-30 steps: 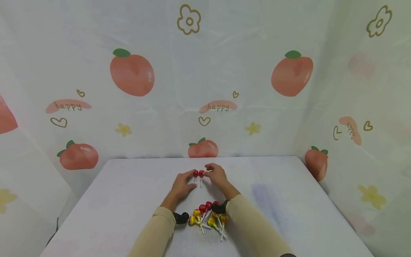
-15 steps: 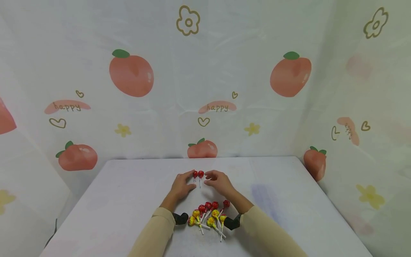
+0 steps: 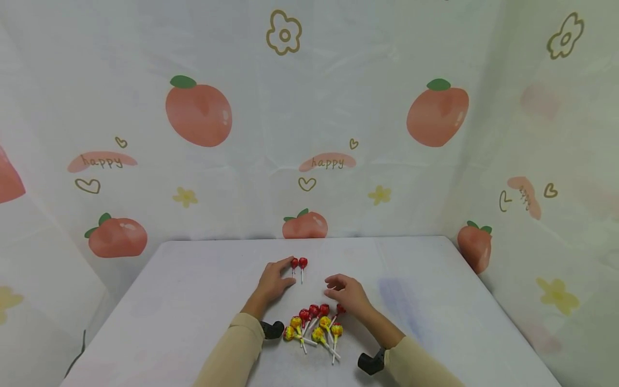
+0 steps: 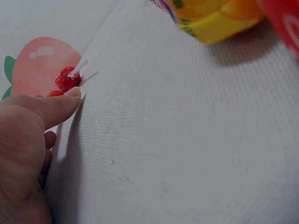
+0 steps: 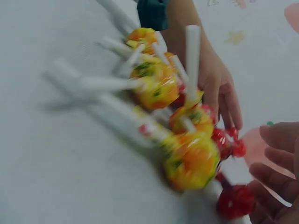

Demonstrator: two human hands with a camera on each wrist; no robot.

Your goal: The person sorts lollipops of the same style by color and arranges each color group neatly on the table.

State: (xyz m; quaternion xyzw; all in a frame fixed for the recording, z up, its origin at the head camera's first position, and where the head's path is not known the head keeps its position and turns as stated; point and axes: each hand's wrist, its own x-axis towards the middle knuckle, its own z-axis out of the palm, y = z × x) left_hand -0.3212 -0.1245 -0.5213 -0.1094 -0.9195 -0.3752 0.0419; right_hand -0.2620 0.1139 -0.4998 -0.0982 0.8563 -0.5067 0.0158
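Two red lollipops lie side by side at the table's far middle, sticks toward me: a left one [image 3: 294, 263] and a right one [image 3: 303, 263]. My left hand [image 3: 272, 282] rests beside the left lollipop, index fingertip at its candy head and thumb near its stick. In the left wrist view the straight thumb partly covers a red candy head [image 4: 55, 93]. Relaxed and holding nothing, my right hand [image 3: 350, 293] hovers by the outermost red lollipop [image 3: 340, 309] of a nearer pile. Its fingers appear close to a red candy head [image 5: 236, 201] in the right wrist view; contact is unclear.
The pile on the white table [image 3: 203, 301] has several red lollipops [image 3: 314, 310] behind several yellow ones [image 3: 318, 335], some sticks crossing. A black wrist camera [image 3: 371, 363] is on the right wrist, another [image 3: 272, 329] on the left. A printed cloth [image 3: 251, 188] hangs behind.
My right hand has drawn away from the two far red lollipops, moving right and toward me to the pile's edge. My left hand and the lollipops have stayed put.
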